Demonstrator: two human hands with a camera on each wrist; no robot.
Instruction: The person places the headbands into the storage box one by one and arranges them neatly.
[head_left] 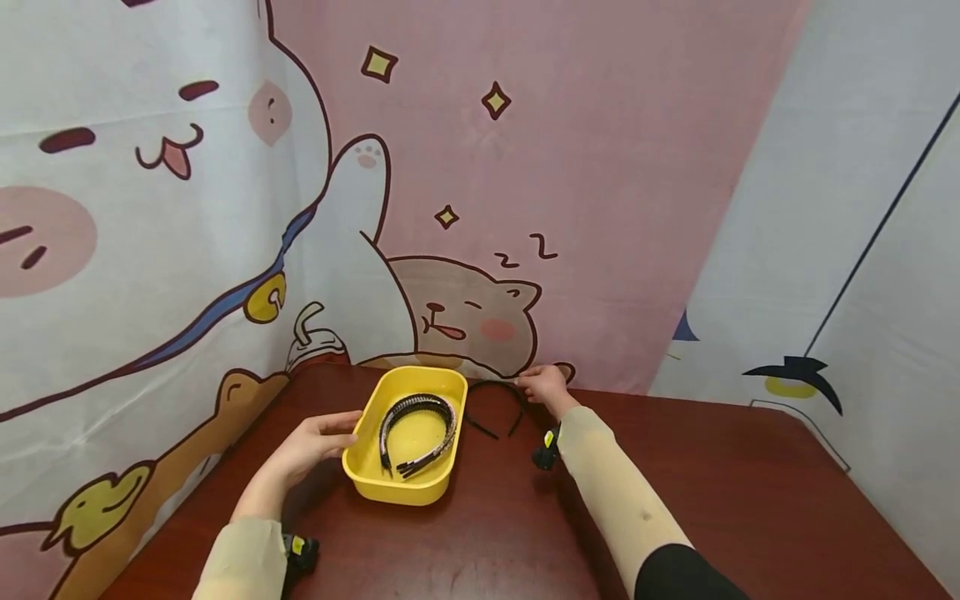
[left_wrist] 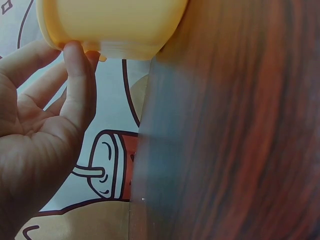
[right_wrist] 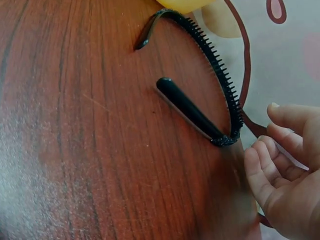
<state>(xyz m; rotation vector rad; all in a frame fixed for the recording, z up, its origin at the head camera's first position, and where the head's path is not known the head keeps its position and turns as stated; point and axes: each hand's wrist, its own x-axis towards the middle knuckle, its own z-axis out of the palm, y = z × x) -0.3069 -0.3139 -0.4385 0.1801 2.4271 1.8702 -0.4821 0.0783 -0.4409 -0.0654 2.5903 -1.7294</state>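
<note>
A yellow plastic basin (head_left: 401,493) stands on the table, with several dark hair headbands (head_left: 420,402) lying nested inside it. At its left side my left hand (head_left: 311,446) holds the rim; in the left wrist view the fingers and thumb of that hand (left_wrist: 45,110) meet the basin's edge (left_wrist: 115,30). A single black headband (right_wrist: 220,75) with comb teeth lies on the table just right of the basin. My right hand (head_left: 546,387) is beside that headband's right side. In the right wrist view this hand (right_wrist: 285,160) has loosely bent fingers, a small gap away from the headband.
The dark red wooden table (head_left: 720,475) meets a cartoon-printed cloth (head_left: 600,183) along its back and left edges. Straps with small black devices (head_left: 546,450) sit on both wrists.
</note>
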